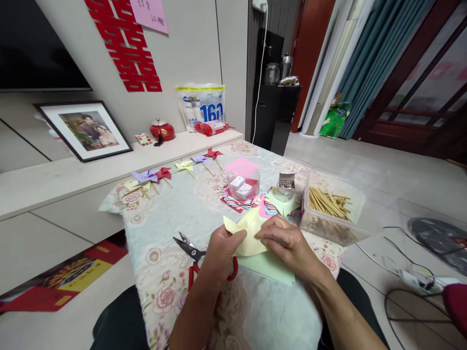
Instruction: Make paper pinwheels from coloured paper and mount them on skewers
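Observation:
A pale yellow sheet of paper [251, 236], with some corners curled up toward its middle, is held up between my two hands. My left hand [224, 248] pinches its left side between thumb and fingers. On the right side, my right hand [280, 236] is closed on the paper's edge; whether anything small is also in those fingers I cannot tell. Light green paper [272, 267] lies on the table just below. Scissors [189, 249] with red handles rest with blades apart, partly hidden under my left hand and forearm.
Several finished paper pinwheels [146, 176] on sticks lie along the table's far left. A clear round container [243, 184] holding small white boxes, a small open box of metal pins [286, 182] on a jar, and a plastic bin [332, 226] of wooden sticks [328, 201] stand beyond my hands.

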The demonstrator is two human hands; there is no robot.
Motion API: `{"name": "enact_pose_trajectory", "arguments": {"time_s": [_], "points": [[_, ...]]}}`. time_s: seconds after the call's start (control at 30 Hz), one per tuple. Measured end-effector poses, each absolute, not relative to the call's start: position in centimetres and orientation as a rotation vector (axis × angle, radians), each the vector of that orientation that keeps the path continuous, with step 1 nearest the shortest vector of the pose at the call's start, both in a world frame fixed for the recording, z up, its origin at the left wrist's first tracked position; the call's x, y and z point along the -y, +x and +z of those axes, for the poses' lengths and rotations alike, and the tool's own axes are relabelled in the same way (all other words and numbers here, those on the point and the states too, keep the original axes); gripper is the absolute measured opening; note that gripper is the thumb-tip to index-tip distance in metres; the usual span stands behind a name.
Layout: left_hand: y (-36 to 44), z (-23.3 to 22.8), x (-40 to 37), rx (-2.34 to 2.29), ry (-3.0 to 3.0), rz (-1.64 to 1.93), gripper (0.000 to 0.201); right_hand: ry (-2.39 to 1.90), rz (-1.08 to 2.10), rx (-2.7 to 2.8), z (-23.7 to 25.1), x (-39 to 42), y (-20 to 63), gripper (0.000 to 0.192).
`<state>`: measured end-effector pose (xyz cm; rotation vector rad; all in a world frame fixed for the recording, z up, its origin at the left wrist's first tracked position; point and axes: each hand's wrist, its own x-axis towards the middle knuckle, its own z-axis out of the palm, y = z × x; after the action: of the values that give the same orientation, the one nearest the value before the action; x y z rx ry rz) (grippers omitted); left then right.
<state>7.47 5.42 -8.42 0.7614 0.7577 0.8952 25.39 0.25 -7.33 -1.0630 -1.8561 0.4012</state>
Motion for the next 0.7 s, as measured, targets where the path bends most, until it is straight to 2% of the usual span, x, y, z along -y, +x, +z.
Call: {"name": "enact_pose_trajectory", "arguments": {"time_s": [0.2, 0.57, 0.7], "points": [[7.3, -8.1, -5.4, -0.786, 0.762, 0.887, 0.035, -1.069, 0.420, 1.882, -8.0, -0.4, 25.6, 0.030], [7.7, -8.6, -5.2, -0.811, 0.834, 0.877, 0.030, -1.025, 0.601, 1.836, -6.9, -0.1, 25.3, 0.015], [7.7, -8.5, -5.3, -0.844, 0.879, 0.882, 0.028, -1.038, 0.666, 1.832, -6.5, 0.0, 25.2, 0.018]]}}
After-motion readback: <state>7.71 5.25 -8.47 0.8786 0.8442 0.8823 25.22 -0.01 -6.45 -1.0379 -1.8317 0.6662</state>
